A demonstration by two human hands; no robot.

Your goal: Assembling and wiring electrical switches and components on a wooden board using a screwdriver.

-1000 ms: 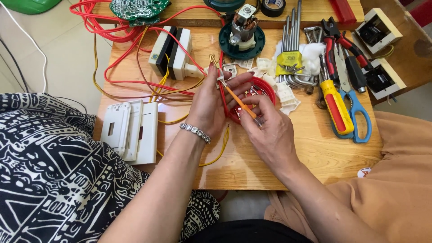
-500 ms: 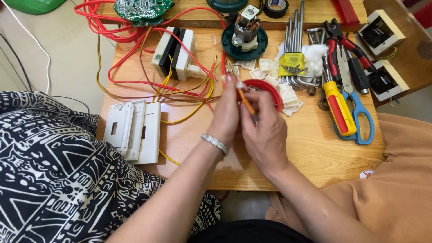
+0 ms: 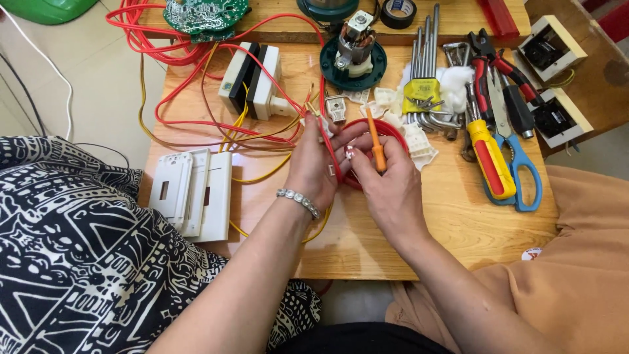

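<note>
Nearest, the left hand (image 3: 314,167), bracelet at the wrist, pinches a red wire (image 3: 327,141) between thumb and fingers; beside it, touching, the right hand (image 3: 386,180) closes round a small orange screwdriver (image 3: 375,141), tip up, over a red round lid (image 3: 393,128) on the wooden table (image 3: 419,236); white switch plates (image 3: 193,193) lie left; scissors (image 3: 517,170) right; farther back, hex keys (image 3: 422,65) and a green-based motor (image 3: 354,56).

Both forearms are bare; a silver beaded bracelet (image 3: 298,202) circles the wrist just behind the left grip (image 3: 314,167).
</note>
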